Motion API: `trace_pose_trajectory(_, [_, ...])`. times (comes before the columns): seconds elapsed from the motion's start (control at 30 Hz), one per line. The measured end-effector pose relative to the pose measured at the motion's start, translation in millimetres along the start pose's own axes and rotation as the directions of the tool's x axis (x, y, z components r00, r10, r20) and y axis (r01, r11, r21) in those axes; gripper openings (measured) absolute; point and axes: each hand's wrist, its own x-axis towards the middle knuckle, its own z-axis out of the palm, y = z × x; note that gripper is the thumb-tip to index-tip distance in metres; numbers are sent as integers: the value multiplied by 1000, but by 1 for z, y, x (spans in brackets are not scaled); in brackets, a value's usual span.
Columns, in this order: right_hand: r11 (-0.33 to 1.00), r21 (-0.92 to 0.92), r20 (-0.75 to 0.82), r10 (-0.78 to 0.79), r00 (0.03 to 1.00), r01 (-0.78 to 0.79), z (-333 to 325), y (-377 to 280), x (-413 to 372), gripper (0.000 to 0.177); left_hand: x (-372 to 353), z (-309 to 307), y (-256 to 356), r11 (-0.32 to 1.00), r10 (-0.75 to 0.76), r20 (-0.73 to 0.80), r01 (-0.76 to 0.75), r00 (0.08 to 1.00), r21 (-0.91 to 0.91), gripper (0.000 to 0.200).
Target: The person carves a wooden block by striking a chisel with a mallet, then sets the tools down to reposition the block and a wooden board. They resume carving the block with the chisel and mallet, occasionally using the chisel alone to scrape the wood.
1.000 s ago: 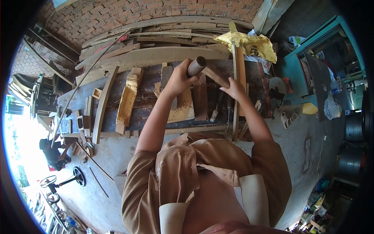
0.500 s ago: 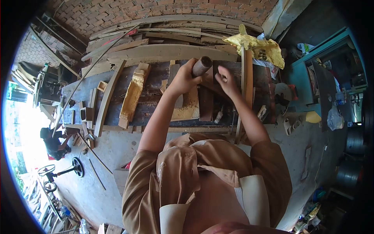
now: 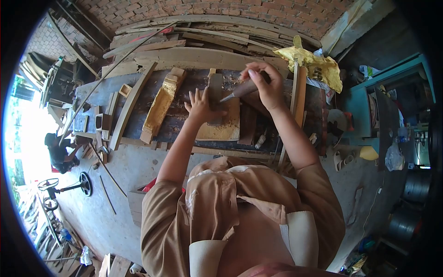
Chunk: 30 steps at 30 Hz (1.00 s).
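Observation:
My left hand has its fingers spread at the left side of a flat grey block, the thumb lying across its lower part. That block rests on a light wooden board on the dark workbench. In my right hand is a dark-handled tool, tilted, its narrow pointed end toward the right side of the grey block. Whether the tip touches the block I cannot tell. Right of the board lies a dark wooden piece.
A carved yellowish wooden piece and a curved plank lie to the left. Long strips stand right of my right arm. Yellow cloth is at the back right. A person is low at the far left.
My left hand has let go of the thick dark handle and moved down to the grey block. My right hand now holds the dark-handled tool. The view has shifted slightly.

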Motion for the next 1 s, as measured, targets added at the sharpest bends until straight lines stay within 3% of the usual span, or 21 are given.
trace_pose_trajectory(0.07, [996,78,-106,44,993,-36,1,5,-2,10,-4,12,-7,999,-4,-24,3,1000,-50,119])
trace_pose_trajectory(0.2, [958,287,-145,27,989,16,1,19,-5,7,-6,14,-6,995,-3,-63,-3,998,-100,119])
trace_pose_trajectory(0.3, [929,366,-93,-29,995,61,-7,24,-5,7,-5,17,-8,993,-3,-77,-6,997,-116,119])
trace_pose_trajectory(0.43, [886,462,-123,14,992,45,-27,44,-15,7,-1,16,-10,989,6,-67,-15,998,-144,119])
trace_pose_trajectory(0.63, [919,395,-197,69,978,15,-39,51,-29,9,2,16,-13,989,16,-45,-22,999,-145,120])
trace_pose_trajectory(0.73, [892,453,-274,119,954,19,-42,57,-29,9,0,15,-10,991,7,-37,-11,999,-132,121])
trace_pose_trajectory(0.8, [821,571,-390,268,881,3,-45,64,-29,8,-2,15,-9,989,5,-37,-10,999,-146,121])
trace_pose_trajectory(1.0, [756,652,-514,382,768,61,-52,81,-25,7,-4,21,-10,984,-9,-75,-5,997,-178,120])
